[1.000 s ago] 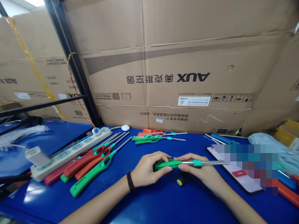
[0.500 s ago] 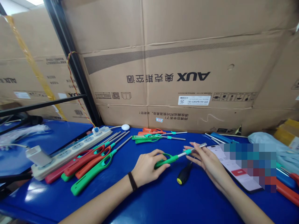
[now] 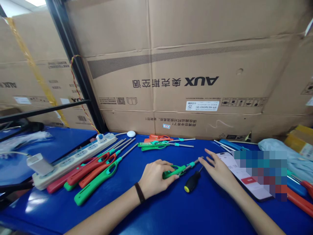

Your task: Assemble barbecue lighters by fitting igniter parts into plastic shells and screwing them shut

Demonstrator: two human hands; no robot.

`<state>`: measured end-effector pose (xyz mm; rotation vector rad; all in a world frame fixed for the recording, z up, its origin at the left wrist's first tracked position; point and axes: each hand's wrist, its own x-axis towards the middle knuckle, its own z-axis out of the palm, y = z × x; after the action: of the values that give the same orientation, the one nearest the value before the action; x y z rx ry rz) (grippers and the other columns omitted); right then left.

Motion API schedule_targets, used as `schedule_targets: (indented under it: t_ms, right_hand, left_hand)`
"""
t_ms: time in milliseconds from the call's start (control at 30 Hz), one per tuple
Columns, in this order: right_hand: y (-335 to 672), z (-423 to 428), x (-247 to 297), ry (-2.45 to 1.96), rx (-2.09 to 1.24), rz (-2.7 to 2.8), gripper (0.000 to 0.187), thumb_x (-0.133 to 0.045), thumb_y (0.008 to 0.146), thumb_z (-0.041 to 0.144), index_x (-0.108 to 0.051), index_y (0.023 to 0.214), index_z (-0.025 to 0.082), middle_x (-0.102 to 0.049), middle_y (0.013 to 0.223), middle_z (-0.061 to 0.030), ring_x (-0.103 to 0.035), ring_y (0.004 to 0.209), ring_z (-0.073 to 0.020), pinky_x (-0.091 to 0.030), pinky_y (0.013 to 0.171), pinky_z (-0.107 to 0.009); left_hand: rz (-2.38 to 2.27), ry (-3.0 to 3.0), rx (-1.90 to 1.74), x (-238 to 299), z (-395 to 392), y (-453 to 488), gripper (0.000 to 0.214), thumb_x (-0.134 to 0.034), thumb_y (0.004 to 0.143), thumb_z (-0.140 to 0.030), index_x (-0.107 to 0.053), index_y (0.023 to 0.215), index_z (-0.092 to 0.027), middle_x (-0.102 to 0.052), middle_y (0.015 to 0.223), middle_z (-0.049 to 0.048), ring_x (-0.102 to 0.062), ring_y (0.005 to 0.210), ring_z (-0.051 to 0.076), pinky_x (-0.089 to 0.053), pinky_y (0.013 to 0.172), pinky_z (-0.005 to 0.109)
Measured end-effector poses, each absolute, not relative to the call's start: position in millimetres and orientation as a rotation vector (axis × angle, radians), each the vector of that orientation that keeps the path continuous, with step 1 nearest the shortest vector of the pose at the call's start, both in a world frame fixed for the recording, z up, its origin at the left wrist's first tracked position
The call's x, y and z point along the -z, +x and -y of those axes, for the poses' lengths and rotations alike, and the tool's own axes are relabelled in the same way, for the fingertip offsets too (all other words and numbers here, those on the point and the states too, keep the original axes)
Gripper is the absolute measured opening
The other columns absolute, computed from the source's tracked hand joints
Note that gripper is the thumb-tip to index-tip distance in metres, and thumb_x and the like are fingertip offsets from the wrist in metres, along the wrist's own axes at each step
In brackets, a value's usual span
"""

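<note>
Hands sit low over a blue table [image 3: 171,212]. The left hand [image 3: 155,176] has its grip closed around the handle of a green lighter [image 3: 176,169]. The lighter's metal tube sticks out of the grip to the right and slightly away, close above the table. The right hand [image 3: 218,169] lies open with fingers spread, its grip holding nothing, just past the tube's tip. A black screwdriver [image 3: 192,181] lies between the two hands, just right of the left grip. Other lighters [image 3: 95,173] lie well to its left.
</note>
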<state>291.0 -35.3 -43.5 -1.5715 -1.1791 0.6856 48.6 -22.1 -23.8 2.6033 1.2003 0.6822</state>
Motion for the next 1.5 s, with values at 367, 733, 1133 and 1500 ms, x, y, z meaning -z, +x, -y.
schedule_targets:
  t_ms: [367,733,1133,1500]
  right_hand:
    - [248.2,69.5,23.5,-1.192,-0.326,2.206,0.014,-0.053,0.088,0.023,-0.066,0.083,0.024,-0.069,0.091,-0.0007,-0.063,0.091,-0.017,-0.047,0.085,-0.028]
    - [249.6,67.2,31.7,-1.207,-0.309,2.24,0.016,-0.053,0.088,0.023,-0.065,0.079,0.024,-0.071,0.1,0.0006,-0.061,0.101,-0.0165,-0.046,0.091,-0.028]
    - [249.0,70.0,22.2,-1.125,-0.309,2.254,0.019,-0.052,0.088,0.021,-0.067,0.078,0.022,-0.072,0.087,-0.001,-0.062,0.089,-0.0161,-0.048,0.081,-0.026]
    - [248.2,70.7,22.4,-1.177,-0.342,2.308,0.019,-0.052,0.088,0.021,-0.07,0.084,0.023,-0.07,0.092,-0.0018,-0.061,0.092,-0.0153,-0.049,0.079,-0.025]
  left_hand:
    - [-1.248,2.528,-0.678,23.9,20.9,49.1,0.016,-0.065,0.079,-0.041,-0.071,0.084,-0.028,-0.071,0.102,-0.0069,-0.064,0.09,0.019,-0.048,0.076,0.028]
    - [-1.065,2.475,-0.699,20.7,18.2,43.4,0.023,-0.064,0.07,-0.019,-0.071,0.091,-0.024,-0.071,0.105,-0.0003,-0.063,0.103,0.021,-0.048,0.088,0.027]
    - [-0.988,2.507,-0.687,21.2,14.3,41.3,0.022,-0.064,0.07,-0.02,-0.071,0.09,-0.022,-0.071,0.103,0.0025,-0.063,0.103,0.02,-0.048,0.089,0.028]
    - [-0.936,2.685,-0.613,21.3,14.8,42.1,0.012,-0.061,0.076,-0.019,-0.069,0.085,-0.019,-0.073,0.096,0.0037,-0.063,0.106,0.02,-0.05,0.087,0.025]
